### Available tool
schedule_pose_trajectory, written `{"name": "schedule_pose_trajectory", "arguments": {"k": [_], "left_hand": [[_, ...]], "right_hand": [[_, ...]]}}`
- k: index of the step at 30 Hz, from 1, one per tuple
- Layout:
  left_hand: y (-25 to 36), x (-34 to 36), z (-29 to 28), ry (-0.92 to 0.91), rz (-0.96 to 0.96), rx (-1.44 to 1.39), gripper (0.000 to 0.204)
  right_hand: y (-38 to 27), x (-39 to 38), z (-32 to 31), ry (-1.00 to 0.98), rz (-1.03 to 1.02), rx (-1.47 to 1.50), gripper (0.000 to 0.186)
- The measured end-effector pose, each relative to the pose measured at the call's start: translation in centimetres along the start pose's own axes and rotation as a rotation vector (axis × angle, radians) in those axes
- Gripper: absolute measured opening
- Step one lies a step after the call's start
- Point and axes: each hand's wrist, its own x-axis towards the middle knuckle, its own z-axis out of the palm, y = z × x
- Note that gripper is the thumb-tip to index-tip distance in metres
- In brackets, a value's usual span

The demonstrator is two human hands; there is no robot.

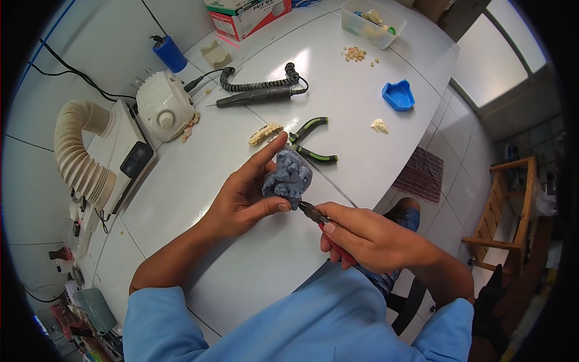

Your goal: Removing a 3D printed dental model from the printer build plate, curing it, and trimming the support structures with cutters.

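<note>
My left hand (241,196) is closed around a lumpy grey-blue dental impression (288,176), thumb along its near side and index finger reaching past its far edge. In my right hand (374,235) is a pair of pliers (315,213) with red handles, its dark jaws touching the near right edge of the impression. Whether the jaws are closed on it I cannot tell. Just beyond the impression lie pliers with green and black handles (313,155), spread apart, and a cream toothed dental piece (265,134).
Farther back lie a black rotary handpiece (256,97) with coiled cord and a white control unit (164,105). A white machine with a ribbed hose (78,145) stands left. Toward the right are a blue mould (398,95), cream crumbs (379,126), small tooth-like pieces (354,54) and a plastic tub (371,30).
</note>
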Motion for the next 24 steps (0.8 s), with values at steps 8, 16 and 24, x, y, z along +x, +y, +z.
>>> {"name": "schedule_pose_trajectory", "arguments": {"k": [8,16,24], "left_hand": [[0.5,0.0,0.5,0.028,-0.017,0.031,0.093],[0.6,0.0,0.0,0.061,-0.125,-0.017,0.092],[1.0,0.2,-0.2,0.096,-0.157,-0.322,0.087]], "right_hand": [[0.2,0.2,0.1,0.001,-0.003,-0.053,0.031],[0.6,0.0,0.0,-0.005,-0.024,-0.025,0.033],[1.0,-3.2,-0.4,0.164,-0.15,0.238,0.044]]}}
